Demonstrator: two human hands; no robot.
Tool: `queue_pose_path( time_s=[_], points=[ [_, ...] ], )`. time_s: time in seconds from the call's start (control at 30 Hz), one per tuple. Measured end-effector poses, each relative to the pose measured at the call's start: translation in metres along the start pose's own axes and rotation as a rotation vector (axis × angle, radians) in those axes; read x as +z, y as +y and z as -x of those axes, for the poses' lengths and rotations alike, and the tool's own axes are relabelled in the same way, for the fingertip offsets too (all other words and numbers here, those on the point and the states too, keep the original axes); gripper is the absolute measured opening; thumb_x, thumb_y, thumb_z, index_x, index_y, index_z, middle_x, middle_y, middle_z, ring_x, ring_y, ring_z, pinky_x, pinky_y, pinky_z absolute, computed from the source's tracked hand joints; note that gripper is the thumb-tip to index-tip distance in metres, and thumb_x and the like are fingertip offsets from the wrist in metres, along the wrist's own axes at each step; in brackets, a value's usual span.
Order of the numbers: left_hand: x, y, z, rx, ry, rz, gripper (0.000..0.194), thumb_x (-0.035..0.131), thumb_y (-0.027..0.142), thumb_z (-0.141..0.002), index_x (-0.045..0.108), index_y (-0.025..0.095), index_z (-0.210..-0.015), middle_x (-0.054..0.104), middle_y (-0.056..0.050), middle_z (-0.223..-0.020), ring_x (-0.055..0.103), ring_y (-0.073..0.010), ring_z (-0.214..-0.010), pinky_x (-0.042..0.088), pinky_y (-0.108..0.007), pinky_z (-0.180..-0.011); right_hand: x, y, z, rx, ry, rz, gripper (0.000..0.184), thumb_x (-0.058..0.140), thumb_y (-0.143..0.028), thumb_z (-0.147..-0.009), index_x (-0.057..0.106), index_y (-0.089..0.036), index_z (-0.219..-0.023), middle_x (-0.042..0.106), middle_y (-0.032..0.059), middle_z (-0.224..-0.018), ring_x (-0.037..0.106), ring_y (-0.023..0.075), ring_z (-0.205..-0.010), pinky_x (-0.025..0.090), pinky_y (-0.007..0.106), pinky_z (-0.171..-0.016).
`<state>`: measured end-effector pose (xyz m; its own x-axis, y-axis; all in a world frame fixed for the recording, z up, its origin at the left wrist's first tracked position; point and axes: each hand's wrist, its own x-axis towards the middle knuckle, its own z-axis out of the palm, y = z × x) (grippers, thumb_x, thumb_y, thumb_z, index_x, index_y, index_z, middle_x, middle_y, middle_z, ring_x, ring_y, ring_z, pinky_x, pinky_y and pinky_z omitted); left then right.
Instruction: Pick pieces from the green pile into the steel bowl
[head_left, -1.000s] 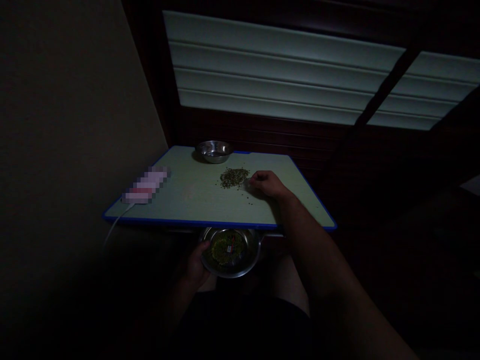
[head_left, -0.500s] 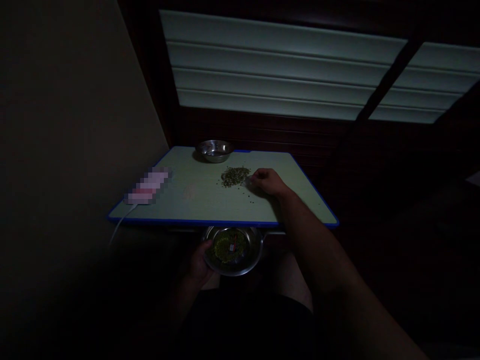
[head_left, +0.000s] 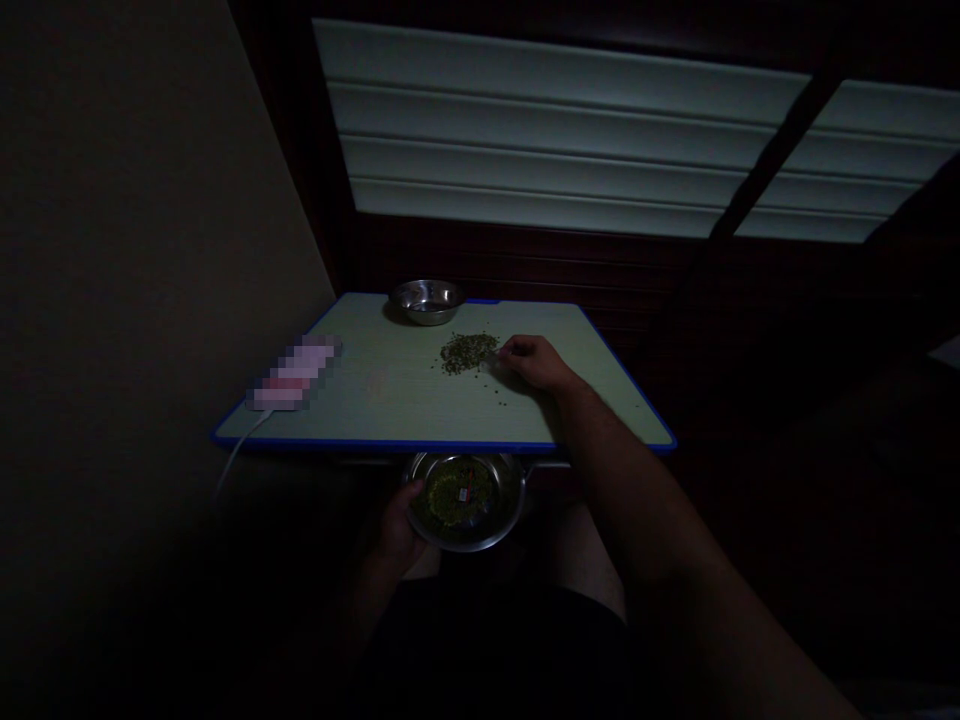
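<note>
My left hand (head_left: 399, 522) grips the left rim of a metal bowl (head_left: 480, 546) held below the table's front edge, thumb over the rim. Inside lie small green grains (head_left: 450, 492), like mung beans, with a small white-and-red label (head_left: 464, 494) among them. Over the table, my right hand (head_left: 531, 360) is closed in a pinch around a small see-through piece (head_left: 492, 361), perhaps plastic, whose exact kind is unclear. It touches the right side of a loose pile of small greenish-brown grains (head_left: 466, 353), with a few scattered singly nearby.
A second metal bowl (head_left: 427, 318) stands at the back of the pale green, blue-edged table (head_left: 405, 415). On the left lies a blurred-out pinkish object (head_left: 296, 372) with a white cable (head_left: 238, 446) hanging over the edge. A wall is at left, a slatted window behind. The room is dark.
My right hand and the clear piece have barely shifted at the pile's right side. The left hand and its bowl stay in place; the view has moved very slightly.
</note>
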<state>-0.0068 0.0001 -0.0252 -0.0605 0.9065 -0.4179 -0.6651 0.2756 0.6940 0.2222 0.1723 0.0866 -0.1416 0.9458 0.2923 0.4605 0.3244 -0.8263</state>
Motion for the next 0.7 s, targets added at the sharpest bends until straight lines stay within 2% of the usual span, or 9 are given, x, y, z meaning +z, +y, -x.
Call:
queue_pose_path(
  time_s=[0.17,0.43,0.7],
  points=[
    [-0.0002,0.0001,0.0004,-0.003,-0.005,0.008,0.032,0.07,0.033,-0.063,0.071,0.015,-0.09,0.076,-0.01,-0.088,0.067,-0.031,-0.098,0.051,-0.042,-0.088,0.001,0.0006,0.0007,-0.032,-0.037,0.026,0.03,0.064,-0.042,-0.068,0.066,-0.015,-0.08,0.063,0.0014,-0.069,0.051,0.0125,-0.064,0.04,0.025,-0.062],
    [-0.0004,0.0003,-0.0004,-0.026,-0.008,-0.004,0.029,0.068,0.034,-0.064,0.071,0.016,-0.086,0.076,-0.009,-0.084,0.066,-0.0322,-0.099,0.051,-0.044,-0.088,0.0009,0.0013,-0.0001,-0.016,-0.009,0.011,0.026,0.063,-0.041,-0.067,0.064,-0.016,-0.074,0.062,0.0011,-0.069,0.051,0.013,-0.065,0.041,0.026,-0.065],
    [0.0029,0.0013,0.0014,-0.019,-0.01,0.012,0.027,0.069,0.033,-0.062,0.072,0.016,-0.083,0.076,-0.008,-0.082,0.068,-0.031,-0.093,0.052,-0.043,-0.086,0.001,-0.0035,0.0025,-0.03,-0.055,-0.018,0.029,0.062,-0.042,-0.067,0.065,-0.015,-0.074,0.061,0.0003,-0.067,0.049,0.0114,-0.062,0.04,0.025,-0.062]
  ],
)
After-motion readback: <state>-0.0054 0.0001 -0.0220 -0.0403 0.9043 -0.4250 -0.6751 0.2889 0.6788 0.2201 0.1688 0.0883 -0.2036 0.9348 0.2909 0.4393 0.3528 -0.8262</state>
